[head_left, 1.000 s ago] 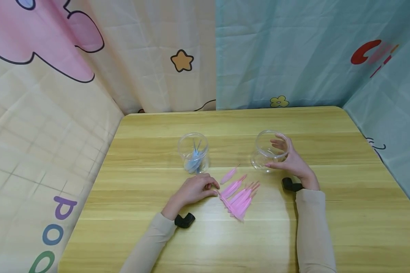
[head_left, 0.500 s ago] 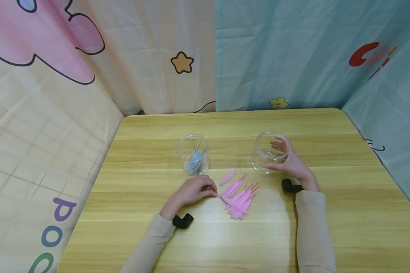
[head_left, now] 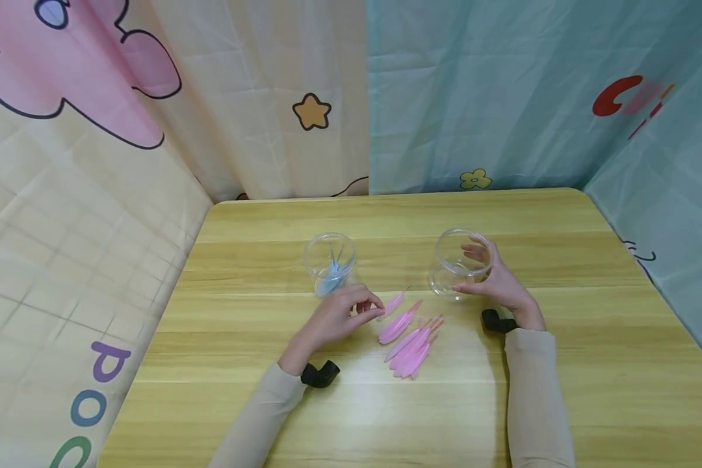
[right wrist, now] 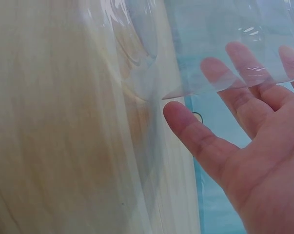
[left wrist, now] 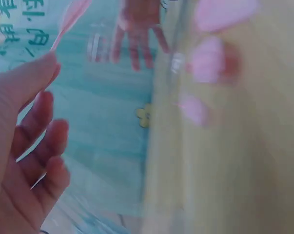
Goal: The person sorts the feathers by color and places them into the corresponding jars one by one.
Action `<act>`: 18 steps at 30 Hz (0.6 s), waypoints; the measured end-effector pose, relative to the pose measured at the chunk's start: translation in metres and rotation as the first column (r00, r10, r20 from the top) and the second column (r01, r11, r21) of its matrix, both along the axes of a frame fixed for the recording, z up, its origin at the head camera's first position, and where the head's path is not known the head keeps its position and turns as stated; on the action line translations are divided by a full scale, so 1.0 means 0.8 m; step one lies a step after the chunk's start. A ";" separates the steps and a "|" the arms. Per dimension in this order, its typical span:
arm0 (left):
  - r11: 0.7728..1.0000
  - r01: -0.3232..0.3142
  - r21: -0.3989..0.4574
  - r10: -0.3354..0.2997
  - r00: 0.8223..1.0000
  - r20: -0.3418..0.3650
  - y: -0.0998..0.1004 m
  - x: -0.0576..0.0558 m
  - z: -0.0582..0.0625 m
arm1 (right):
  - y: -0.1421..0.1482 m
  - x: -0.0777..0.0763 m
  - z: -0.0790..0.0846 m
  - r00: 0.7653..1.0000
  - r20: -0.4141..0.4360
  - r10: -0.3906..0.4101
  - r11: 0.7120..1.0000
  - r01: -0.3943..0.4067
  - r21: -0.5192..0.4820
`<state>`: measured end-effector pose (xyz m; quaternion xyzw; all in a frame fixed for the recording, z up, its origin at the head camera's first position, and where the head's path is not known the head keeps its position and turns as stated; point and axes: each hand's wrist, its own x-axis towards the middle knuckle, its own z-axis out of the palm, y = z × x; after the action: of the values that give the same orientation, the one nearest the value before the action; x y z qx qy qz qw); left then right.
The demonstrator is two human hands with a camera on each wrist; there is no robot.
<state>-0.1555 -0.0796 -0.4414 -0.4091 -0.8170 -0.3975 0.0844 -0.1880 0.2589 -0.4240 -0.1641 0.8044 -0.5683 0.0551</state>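
My left hand point(head_left: 344, 313) pinches a pink feather point(left wrist: 72, 18) by its quill between thumb and forefinger, raised over the table; the other fingers curl loosely. In the head view this feather is hard to make out. Just right of that hand, several pink feathers point(head_left: 411, 351) lie fanned on the wood, quills pointing away. My right hand point(head_left: 499, 276) grips the side of a clear jar point(head_left: 442, 268) standing upright, its fingers on the far side and thumb nearer. Behind the left hand stands a second clear jar point(head_left: 316, 263) with blue feathers point(head_left: 329, 281) in it.
The wooden table point(head_left: 240, 247) has rounded far corners. Printed curtains point(head_left: 257, 78) rise at its back and both sides. A black wrist mount point(head_left: 320, 374) sits on the left wrist, another black mount point(head_left: 496, 321) on the right.
The left hand has drawn a pink feather off the pile and carried it up and away from me, nearer the blue-feather jar. The right hand stays on its jar.
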 end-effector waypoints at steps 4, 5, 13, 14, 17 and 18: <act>0.994 -0.105 0.038 0.111 0.967 -0.231 0.020 -0.014 0.030 | 0.000 0.001 -0.001 1.000 -0.005 -0.004 1.000 0.004 0.002; 0.990 -0.135 0.037 0.139 0.946 -0.293 0.025 -0.019 0.038 | 0.000 0.001 -0.002 1.000 -0.005 -0.005 1.000 0.005 0.001; 0.948 -0.313 -0.049 0.200 0.710 -0.676 0.062 -0.045 0.086 | 0.001 0.001 -0.008 1.000 0.022 -0.008 1.000 0.008 0.014; 0.946 -0.320 -0.051 0.195 0.689 -0.698 0.067 -0.047 0.088 | 0.003 -0.001 -0.012 1.000 0.021 -0.010 1.000 0.010 0.021; 0.941 -0.333 -0.060 0.186 0.656 -0.731 0.081 -0.053 0.090 | 0.009 -0.009 -0.026 1.000 0.005 -0.008 1.000 0.008 0.016; 0.941 -0.334 -0.062 0.183 0.653 -0.735 0.084 -0.054 0.091 | 0.011 -0.011 -0.030 1.000 0.000 -0.007 1.000 0.007 0.011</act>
<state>-0.1987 -0.0123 -0.3688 -0.4166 -0.8023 -0.1086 0.4134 -0.1968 0.2680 -0.4483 -0.1610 0.8082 -0.5639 0.0542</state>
